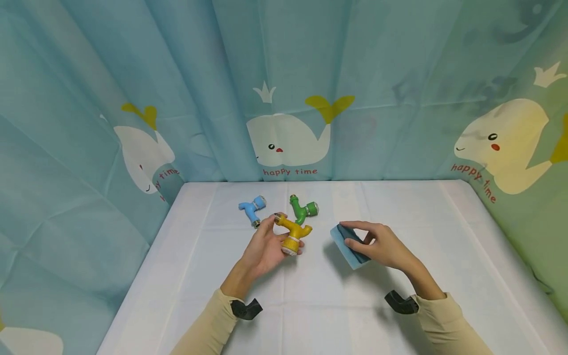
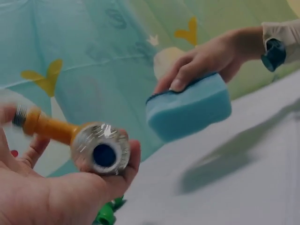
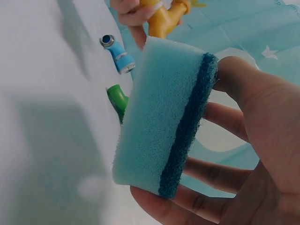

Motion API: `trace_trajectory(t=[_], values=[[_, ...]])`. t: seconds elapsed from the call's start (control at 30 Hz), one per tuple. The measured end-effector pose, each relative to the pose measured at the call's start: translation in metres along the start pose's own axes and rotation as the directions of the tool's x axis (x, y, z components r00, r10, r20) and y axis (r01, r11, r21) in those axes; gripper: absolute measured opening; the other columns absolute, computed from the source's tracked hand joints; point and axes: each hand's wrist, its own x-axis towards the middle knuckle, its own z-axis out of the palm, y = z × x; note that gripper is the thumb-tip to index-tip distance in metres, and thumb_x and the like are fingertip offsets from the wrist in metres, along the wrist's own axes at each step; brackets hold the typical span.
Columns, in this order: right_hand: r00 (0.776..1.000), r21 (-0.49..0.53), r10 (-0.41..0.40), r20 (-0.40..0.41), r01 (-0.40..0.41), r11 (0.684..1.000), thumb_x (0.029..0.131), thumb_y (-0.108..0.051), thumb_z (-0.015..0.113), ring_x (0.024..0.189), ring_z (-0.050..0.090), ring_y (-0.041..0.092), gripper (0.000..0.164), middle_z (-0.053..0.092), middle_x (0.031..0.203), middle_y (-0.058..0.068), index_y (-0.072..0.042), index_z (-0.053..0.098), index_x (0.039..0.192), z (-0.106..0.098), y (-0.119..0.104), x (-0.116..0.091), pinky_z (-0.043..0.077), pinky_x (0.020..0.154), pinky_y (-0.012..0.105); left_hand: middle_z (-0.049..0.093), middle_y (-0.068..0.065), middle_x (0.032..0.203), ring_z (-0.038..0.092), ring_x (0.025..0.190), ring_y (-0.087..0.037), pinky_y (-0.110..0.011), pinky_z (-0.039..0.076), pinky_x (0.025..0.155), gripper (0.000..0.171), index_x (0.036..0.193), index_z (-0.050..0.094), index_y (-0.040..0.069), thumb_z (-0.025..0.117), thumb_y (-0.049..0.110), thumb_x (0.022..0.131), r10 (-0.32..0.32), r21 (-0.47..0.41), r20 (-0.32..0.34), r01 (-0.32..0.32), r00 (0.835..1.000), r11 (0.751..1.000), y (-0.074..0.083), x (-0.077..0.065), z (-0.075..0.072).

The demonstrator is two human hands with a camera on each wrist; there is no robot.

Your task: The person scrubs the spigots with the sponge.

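A: Begin at your left. What lies there?

B: On the far part of your white table (image 1: 328, 315), a blue tap (image 1: 251, 211) lies on its side, just beyond your left hand (image 1: 265, 252).

A: And that hand?

B: Your thumb and fingers are clamped on the yellow tap (image 1: 293, 230), holding it above the cloth. Its threaded end points far and left, its spout right, and its ribbed knob towards your near side (the left wrist view shows a dark blue disc in the end of that knob). You wear a black band (image 1: 246, 309) at that cuff.

A: Moving right?

B: A green tap (image 1: 302, 211) lies on the table just beyond the yellow one, its knob turned to the right.

A: Then your other side?

B: There you have the sponge (image 3: 161, 112), pale blue foam with a dark blue scouring layer. Your right hand (image 1: 385, 246) is clamped on it, thumb and fingers at the dark side, foam facing down and left. It is tilted and raised over the table, with its shadow below, and stands apart from the yellow tap.

A: Beyond everything?

B: Your curtain (image 1: 213, 49), printed with white whales (image 1: 293, 140).
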Motion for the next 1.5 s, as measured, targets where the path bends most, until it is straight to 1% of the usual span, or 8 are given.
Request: trace_trajectory(t=[0.1,0.37,0.5,0.7,1.03,1.27,1.4,1.5], values=[[1.000,0.019,-0.019,-0.015,0.019,1.000,0.094,-0.027,0.077,0.071,0.059,0.012,0.044,0.071,0.118,0.005,-0.021,0.068,0.137,0.001,-0.002,0.000,0.049,0.054,0.028,0.027,-0.031,0.159,0.052,0.125,-0.045,-0.053,0.045,0.107,0.031,0.133,0.041,0.023,0.050,0.033,0.105,0.033,-0.036,0.062,-0.030,0.998,0.999,-0.001,-0.001,-0.001],[0.998,0.035,-0.050,-0.030,0.051,0.998,0.094,-0.025,0.077,0.070,0.058,0.011,0.044,0.071,0.110,0.003,-0.020,0.068,0.137,0.002,-0.003,0.001,0.048,0.053,0.027,0.009,-0.016,0.170,0.045,0.141,-0.032,-0.027,0.044,0.104,0.110,0.166,0.006,0.012,0.082,0.014,0.087,0.081,0.034,0.168,-0.088,0.982,0.996,-0.003,-0.002,-0.001],[0.997,0.047,-0.061,-0.039,0.063,0.997,0.094,-0.024,0.078,0.070,0.059,0.011,0.045,0.071,0.104,0.000,-0.022,0.067,0.138,0.003,-0.005,0.003,0.048,0.053,0.027,0.013,-0.016,0.168,0.053,0.133,-0.025,-0.021,0.047,0.089,0.104,0.163,0.013,0.003,0.083,0.018,0.088,0.102,0.135,0.167,-0.125,0.981,0.983,-0.004,-0.001,-0.001],[0.983,0.105,-0.170,-0.073,0.177,0.979,0.092,-0.019,0.080,0.075,0.063,0.014,0.047,0.068,0.128,0.005,-0.020,0.067,0.138,0.012,-0.027,0.011,0.054,0.057,0.028,0.040,-0.015,0.152,0.060,0.126,-0.022,-0.025,0.050,0.100,0.093,0.157,0.024,-0.003,0.081,0.027,0.090,0.161,0.253,0.147,-0.194,0.976,0.948,-0.008,-0.001,-0.001],[0.932,0.137,-0.352,-0.089,0.362,0.922,0.091,-0.019,0.080,0.087,0.067,0.016,0.048,0.060,0.142,0.012,-0.018,0.067,0.138,0.031,-0.079,0.028,0.060,0.063,0.029,0.038,-0.007,0.155,0.054,0.128,-0.020,-0.041,0.055,0.096,0.098,0.163,0.019,0.007,0.081,0.011,0.087,0.182,0.191,0.170,-0.213,0.969,0.958,-0.017,0.001,0.002],[0.913,-0.216,-0.391,-0.119,0.360,0.907,0.088,-0.027,0.081,0.107,0.070,0.028,0.046,0.062,0.140,0.012,-0.022,0.071,0.132,0.026,-0.085,0.030,0.060,0.076,0.042,0.029,-0.015,0.158,0.054,0.126,-0.028,-0.035,0.057,0.093,0.098,0.159,0.025,0.002,0.086,0.006,0.082,0.264,0.307,0.261,-0.339,0.929,0.889,-0.012,-0.004,0.006],[0.898,-0.224,-0.420,-0.130,0.386,0.895,0.086,-0.026,0.083,0.108,0.069,0.029,0.047,0.062,0.140,0.012,-0.022,0.072,0.132,0.021,-0.084,0.033,0.060,0.075,0.042,0.030,-0.016,0.156,0.052,0.129,-0.029,-0.033,0.057,0.093,0.099,0.158,0.029,0.002,0.089,0.006,0.080,0.270,0.434,0.281,-0.373,0.921,0.820,-0.007,-0.003,0.007],[0.877,-0.201,-0.471,-0.098,0.446,0.872,0.086,-0.026,0.084,0.115,0.067,0.030,0.048,0.060,0.143,0.011,-0.023,0.072,0.133,0.021,-0.085,0.033,0.061,0.078,0.043,0.029,-0.015,0.155,0.051,0.131,-0.027,-0.035,0.055,0.096,0.103,0.158,0.027,0.003,0.091,0.007,0.078,0.252,0.462,0.305,-0.374,0.918,0.804,-0.005,-0.003,0.009]])
